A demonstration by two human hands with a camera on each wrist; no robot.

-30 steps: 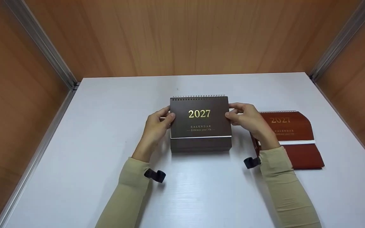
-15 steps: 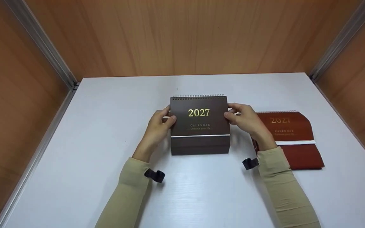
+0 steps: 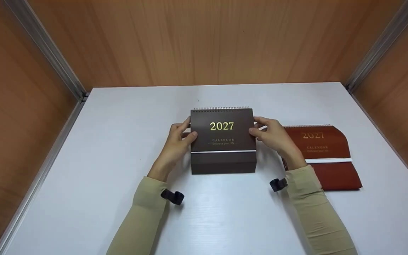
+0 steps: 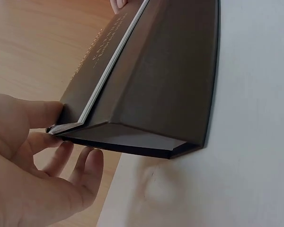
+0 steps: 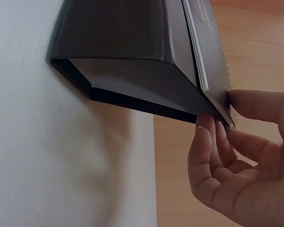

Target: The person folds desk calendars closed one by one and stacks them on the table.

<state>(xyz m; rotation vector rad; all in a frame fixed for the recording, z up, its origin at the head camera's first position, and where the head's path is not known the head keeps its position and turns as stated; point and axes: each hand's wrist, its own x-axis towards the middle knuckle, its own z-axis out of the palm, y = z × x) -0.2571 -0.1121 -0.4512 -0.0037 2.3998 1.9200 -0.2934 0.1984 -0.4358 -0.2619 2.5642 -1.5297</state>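
Note:
A dark brown desk calendar point(image 3: 223, 134) marked 2027 in gold stands in the middle of the white table, wire binding at its top. My left hand point(image 3: 176, 143) pinches its left edge, thumb on the front cover and fingers behind. On the opposite edge my right hand point(image 3: 276, 136) pinches it the same way. Both wrist views show the calendar's folded stand point(image 4: 165, 71) with a hollow, open side; its base meets the table. To the right lies a red-brown desk calendar point(image 3: 326, 141), also marked 2027, with a white strip across it, partly hidden by my right forearm.
The white table point(image 3: 83, 184) is bounded by a wooden back panel point(image 3: 204, 42) and wooden side panels with grey metal corner posts point(image 3: 48, 49). A black wrist camera point(image 3: 173, 197) sits on each sleeve cuff.
The brown calendar's lower front has come slightly toward me and its right side has shifted a little left. My right hand moved left with it; my left hand slid slightly down the edge.

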